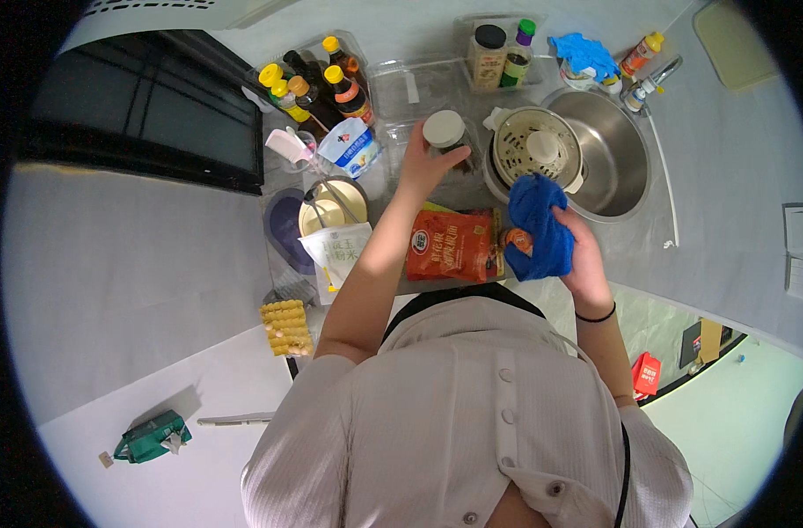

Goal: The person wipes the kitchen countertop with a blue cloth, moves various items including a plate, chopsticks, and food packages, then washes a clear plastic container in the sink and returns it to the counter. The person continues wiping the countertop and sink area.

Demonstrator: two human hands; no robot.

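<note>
My left hand [428, 158] is closed around a clear jar with a white lid [444, 129], held upright over the counter by a clear plastic tray [401, 155]. Dark contents show through the jar's side. In my right hand [579, 254] is a bunched blue cloth [540, 228], hanging near the counter's front edge. Just left of the cloth lie red-orange seasoning packets [449, 245], and an orange round label [518, 242] peeks out beside it. Behind the cloth, a strainer basket [539, 146] with a pale round knob rests in a pot.
A steel sink [616, 158] and faucet [645, 89] are at the right. Sauce bottles [322, 92] crowd a clear bin at back left. Two seasoning containers [497, 59] stand at the back. Stacked cream bowls [332, 204] and a white pouch [339, 251] sit at the left.
</note>
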